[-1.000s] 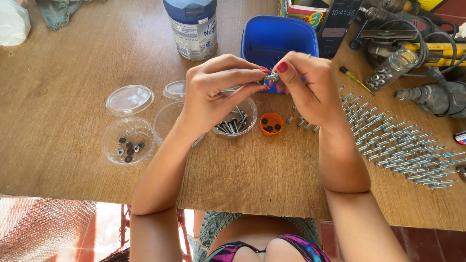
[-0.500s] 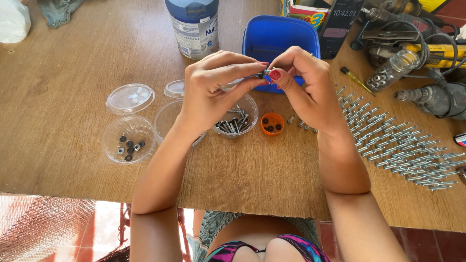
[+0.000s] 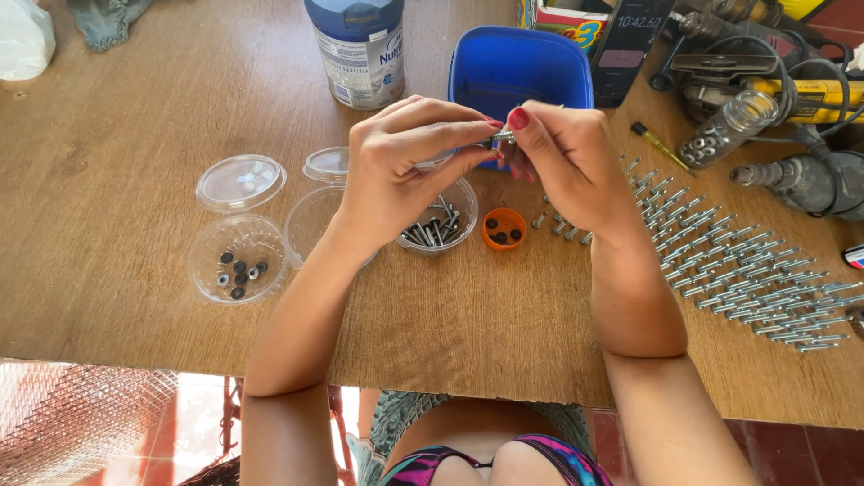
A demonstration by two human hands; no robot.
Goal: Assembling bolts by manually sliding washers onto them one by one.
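1. Pinching a small silver metal screw (image 3: 501, 137) between them, both hands meet above the brown wooden table (image 3: 108, 180), just in front of the blue plastic tub (image 3: 531, 63).
2. The left hand (image 3: 405, 166) closes its thumb and forefinger on the screw's left end, where a small dark piece sits; whether that is a washer is too small to tell.
3. The right hand (image 3: 567, 162) grips the other end with red-nailed fingertips (image 3: 519, 118), so neither hand is free.
4. The screw's long axis runs left to right, level, bridging the two pinches, each hand equally near.
5. Directly beneath the hands sits a clear round plastic cup of loose screws (image 3: 436, 225), and just beside it an orange bottle cap with dark washers (image 3: 504, 229).
6. Further left, another clear plastic cup holding black washers (image 3: 238, 261), with two loose clear lids (image 3: 241, 183) behind it.
7. To the right, rows of finished silver screws (image 3: 738, 270) lie laid out across the table, well apart from the hands.
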